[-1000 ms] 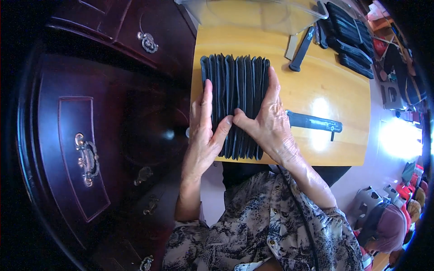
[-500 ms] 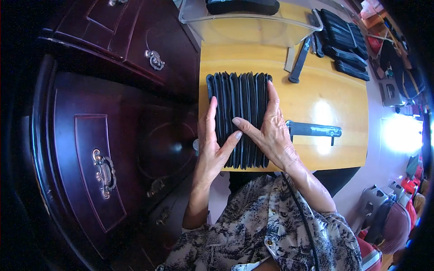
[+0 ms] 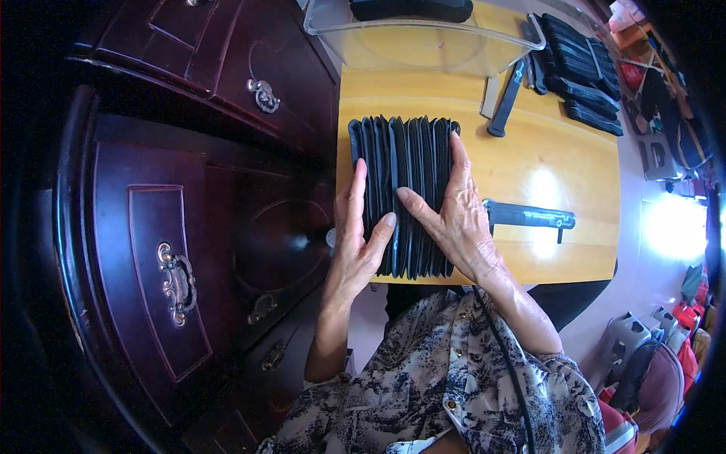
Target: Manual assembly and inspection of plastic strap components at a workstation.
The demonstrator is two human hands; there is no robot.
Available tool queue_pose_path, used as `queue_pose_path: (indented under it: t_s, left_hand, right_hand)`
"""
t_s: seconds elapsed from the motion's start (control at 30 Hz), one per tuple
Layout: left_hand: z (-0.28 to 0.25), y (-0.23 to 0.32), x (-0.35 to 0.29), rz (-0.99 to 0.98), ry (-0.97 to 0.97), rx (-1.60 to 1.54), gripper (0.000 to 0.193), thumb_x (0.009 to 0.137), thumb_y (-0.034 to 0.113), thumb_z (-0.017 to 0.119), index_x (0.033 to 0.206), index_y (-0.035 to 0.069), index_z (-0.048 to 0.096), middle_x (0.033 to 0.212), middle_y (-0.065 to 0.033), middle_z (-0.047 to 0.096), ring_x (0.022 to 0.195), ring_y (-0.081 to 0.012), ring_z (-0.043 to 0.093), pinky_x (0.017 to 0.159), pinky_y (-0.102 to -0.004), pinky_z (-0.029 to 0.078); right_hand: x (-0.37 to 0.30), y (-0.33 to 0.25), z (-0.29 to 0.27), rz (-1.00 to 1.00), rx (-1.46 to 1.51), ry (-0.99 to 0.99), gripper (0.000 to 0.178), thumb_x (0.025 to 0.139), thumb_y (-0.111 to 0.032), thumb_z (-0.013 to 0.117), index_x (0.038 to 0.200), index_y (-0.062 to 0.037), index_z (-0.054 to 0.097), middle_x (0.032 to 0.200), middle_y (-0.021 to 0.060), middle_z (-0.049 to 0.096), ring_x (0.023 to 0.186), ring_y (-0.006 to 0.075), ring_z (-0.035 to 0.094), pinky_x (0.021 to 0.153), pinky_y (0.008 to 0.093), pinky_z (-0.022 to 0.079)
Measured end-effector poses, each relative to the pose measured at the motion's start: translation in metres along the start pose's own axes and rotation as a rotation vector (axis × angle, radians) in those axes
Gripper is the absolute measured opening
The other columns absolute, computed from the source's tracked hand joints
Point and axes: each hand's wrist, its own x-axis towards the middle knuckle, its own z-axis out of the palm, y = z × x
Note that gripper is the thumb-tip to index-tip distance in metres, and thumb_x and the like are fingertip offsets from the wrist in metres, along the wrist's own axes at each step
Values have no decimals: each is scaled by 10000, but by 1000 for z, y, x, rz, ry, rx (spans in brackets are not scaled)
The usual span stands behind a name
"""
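Your left hand (image 3: pixel 355 242) and right hand (image 3: pixel 454 216) lay flat, fingers spread, on the row of black pleated pieces (image 3: pixel 404 163) standing on the desk (image 3: pixel 552 170).

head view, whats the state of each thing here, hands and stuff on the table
left hand: open, flat against the left side of the stack
right hand: open, fingers spread over the stack's right part
stack of black flat pieces: standing on edge, packed side by side
clear plastic bin: open-topped, a dark item inside
black tool: lying flat, untouched
cabinet drawers: closed
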Motion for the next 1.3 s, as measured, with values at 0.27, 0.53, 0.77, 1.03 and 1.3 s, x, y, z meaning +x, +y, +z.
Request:
queue_pose_path:
  t_s: [0.27,0.53,0.77,1.03,1.3]
  left_hand:
    - [0,2,-1,-41,-22,-41,738,917,160,583,1526,81,175,1450,-210,297,1342,-337,314,1129,-434,233]
    - [-3,7,0,-81,-47,-130,705,952,229,540,1529,84,162,1484,-206,256,1394,-328,244,1150,-424,182]
    - [-4,-3,0,-68,-31,-148,728,939,233,561,1531,100,161,1470,-213,269,1376,-336,272,1140,-432,205]
    - [1,-6,-2,-15,35,-3,805,846,95,646,1520,95,204,1384,-202,377,1277,-354,375,1092,-449,275]
    - [-2,-8,-2,-57,50,-108,700,912,175,576,1512,76,229,1433,-196,353,1324,-322,340,1120,-440,222]
  right_hand:
    - [-1,2,5,-30,-20,35,1077,768,-417,759,1472,47,88,1280,313,449,1196,442,470,1005,463,414]
    - [0,-7,3,8,-30,58,992,740,-230,682,1489,12,79,1203,301,470,1108,470,502,963,485,444]
    - [0,-4,7,-55,-72,63,975,753,-218,672,1497,-9,78,1225,294,445,1104,463,501,962,489,444]
    - [-2,-8,5,-52,-85,37,992,806,-352,714,1489,5,89,1266,303,434,1181,446,470,970,473,438]
    - [-1,-10,4,-21,-54,-22,907,837,-252,689,1494,-19,109,1350,305,385,1271,424,420,1078,457,346]
